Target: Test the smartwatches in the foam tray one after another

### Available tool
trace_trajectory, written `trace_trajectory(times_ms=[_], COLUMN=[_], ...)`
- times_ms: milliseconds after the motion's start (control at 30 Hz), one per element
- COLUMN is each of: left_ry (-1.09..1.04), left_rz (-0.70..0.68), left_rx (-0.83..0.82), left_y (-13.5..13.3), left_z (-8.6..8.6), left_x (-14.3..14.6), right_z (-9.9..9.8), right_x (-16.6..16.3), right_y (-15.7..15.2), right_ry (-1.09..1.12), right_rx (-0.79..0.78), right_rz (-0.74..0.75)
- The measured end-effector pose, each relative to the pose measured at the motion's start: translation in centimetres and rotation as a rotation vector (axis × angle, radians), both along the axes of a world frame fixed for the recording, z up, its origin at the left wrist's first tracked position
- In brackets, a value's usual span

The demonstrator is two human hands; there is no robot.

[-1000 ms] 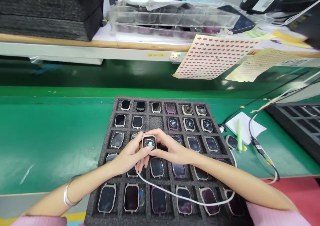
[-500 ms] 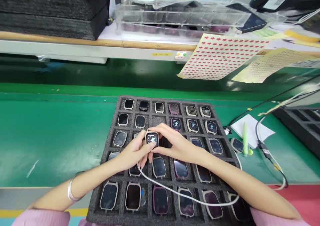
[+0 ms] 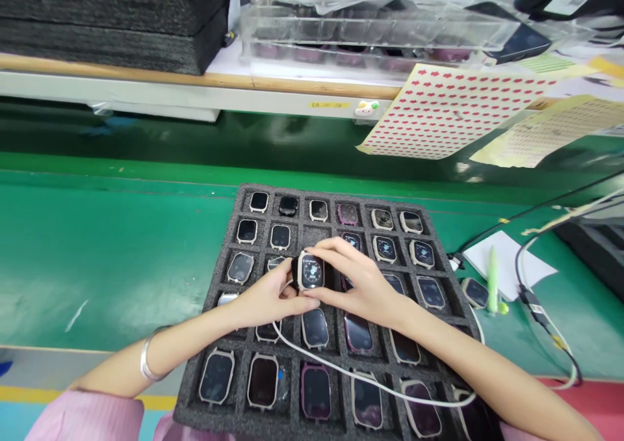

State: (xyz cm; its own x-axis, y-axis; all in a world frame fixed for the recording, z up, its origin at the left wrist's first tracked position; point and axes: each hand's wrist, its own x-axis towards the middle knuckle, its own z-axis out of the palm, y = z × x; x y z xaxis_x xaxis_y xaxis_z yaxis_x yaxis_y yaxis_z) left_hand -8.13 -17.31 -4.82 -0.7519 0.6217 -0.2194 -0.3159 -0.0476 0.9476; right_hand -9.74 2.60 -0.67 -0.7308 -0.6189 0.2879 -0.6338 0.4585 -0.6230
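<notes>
One watch (image 3: 312, 271) between two hands (image 3: 263, 299) (image 3: 363, 285)

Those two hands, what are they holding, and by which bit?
The right hand holds a watch by its top and bottom edges. The left hand is at its left side; what it grips is hidden.

Camera, head-worn, one: looked forward and down from above, near the foam tray (image 3: 240, 389) at six o'clock, shelf (image 3: 280, 84) at twelve.
</notes>
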Motion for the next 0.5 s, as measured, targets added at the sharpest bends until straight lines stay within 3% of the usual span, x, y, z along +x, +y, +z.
trace_trajectory(times_ms=[167, 500], left_ry=[0.003, 0.007], left_rz=[-0.054, 0.052], left_rx=[0.042, 0.018], left_y=[-0.16, 0.24], left_z=[0.37, 0.55], left_x=[-0.10, -0.44], right_z=[-0.44, -0.90], right_x=[0.05, 0.58], right_y=[-0.12, -0.33], right_ry=[0.065, 0.134], right_rx=[0.177, 0.227], right_rz=[0.051, 0.031])
